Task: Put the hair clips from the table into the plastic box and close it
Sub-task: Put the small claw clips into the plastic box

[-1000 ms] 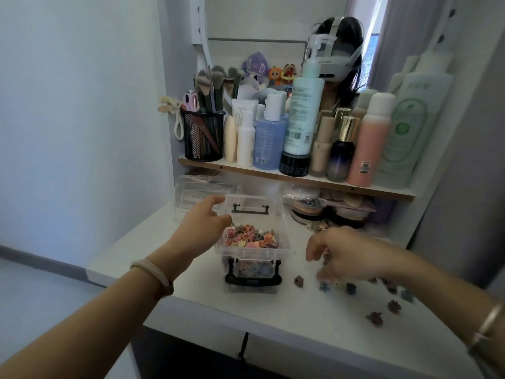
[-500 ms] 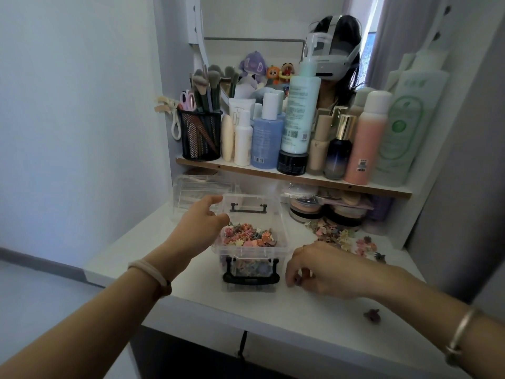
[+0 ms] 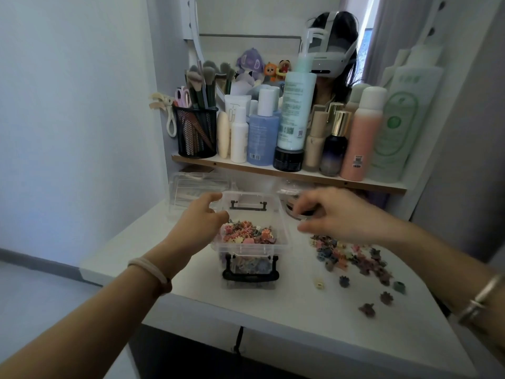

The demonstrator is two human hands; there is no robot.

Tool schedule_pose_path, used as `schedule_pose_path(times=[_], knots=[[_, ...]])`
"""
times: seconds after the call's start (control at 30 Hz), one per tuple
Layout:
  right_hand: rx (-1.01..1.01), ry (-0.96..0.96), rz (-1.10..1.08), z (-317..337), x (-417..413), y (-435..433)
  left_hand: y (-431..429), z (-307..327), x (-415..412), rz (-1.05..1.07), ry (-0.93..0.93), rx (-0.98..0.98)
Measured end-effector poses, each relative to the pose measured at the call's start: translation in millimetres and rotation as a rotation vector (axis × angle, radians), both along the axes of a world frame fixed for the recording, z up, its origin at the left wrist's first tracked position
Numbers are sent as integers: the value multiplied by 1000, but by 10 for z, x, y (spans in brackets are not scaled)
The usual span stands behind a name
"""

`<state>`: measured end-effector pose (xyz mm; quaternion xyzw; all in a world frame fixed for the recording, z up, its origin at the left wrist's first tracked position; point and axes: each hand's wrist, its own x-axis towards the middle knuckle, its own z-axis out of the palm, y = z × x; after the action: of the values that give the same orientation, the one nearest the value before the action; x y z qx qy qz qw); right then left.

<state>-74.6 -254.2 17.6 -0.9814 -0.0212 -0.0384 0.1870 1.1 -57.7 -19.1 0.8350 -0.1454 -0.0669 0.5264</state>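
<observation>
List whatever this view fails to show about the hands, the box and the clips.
All in the head view:
- Whether the right hand pinches a clip: its curled fingertips are blurred.
- The plastic box left wall: covered by the left hand gripping it.
- The hair clips on the table: too small and blurred to count.
- The jar under the shelf: mostly behind the right hand.
</observation>
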Motion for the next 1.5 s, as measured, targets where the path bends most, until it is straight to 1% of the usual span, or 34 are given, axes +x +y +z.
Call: schedule_pose_path(times=[0.07,0.1,0.17,0.27,0.4,0.63,0.7,0.73,0.77,0.83,0.87,0.9,0.93,1.0,1.07,1.1,1.2,1.23,1.27,1.5], knots=[[-221,240,-49,-131,-60,-102,-3,-4,4,3,5,-10],[-289,332,-69,-192,-97,-135,-7,-6,5,4,9,-13],[-345,400,-103,-277,-157,-161,-11,-12,11,5,8,-16],[-297,370,-105,-360,-185,-168,-11,-14,15,7,6,-18],[-280,294,-45,-436,-167,-112,-9,-13,8,3,4,-19],[-244,228,48,-506,-130,-120,-6,-25,24,5,6,-30],[-254,133,34,-507,-118,-124,-8,-33,28,3,3,-39],[-214,38,4,-471,-96,-114,-8,-34,30,3,1,-40],[-116,-68,-36,-402,-79,-92,-9,-37,33,5,1,-42],[164,-237,-31,-211,-52,-3,-19,-38,34,13,8,-43],[277,-254,14,-116,-45,46,-30,-39,27,14,15,-43],[346,-221,64,-39,-48,103,-43,-42,19,10,23,-44],[355,-162,103,6,-53,147,-58,-47,7,2,32,-48],[281,-109,101,29,-69,160,-85,-51,-10,-16,41,-56],[187,-107,13,-10,-83,52,-94,-49,-15,-23,38,-62],[102,-40,-28,-47,-108,-16,-99,-48,-16,-22,35,-66],[-200,382,-76,-241,-182,-161,-103,-48,-20,-21,22,-74],[-269,461,-72,-297,-205,-173,-106,-48,-22,-22,19,-77],[-301,483,-73,-341,-219,-171,-106,-48,-25,-21,18,-80],[-267,365,-149,-465,-161,-223,-116,-44,-22,-6,35,-90]])
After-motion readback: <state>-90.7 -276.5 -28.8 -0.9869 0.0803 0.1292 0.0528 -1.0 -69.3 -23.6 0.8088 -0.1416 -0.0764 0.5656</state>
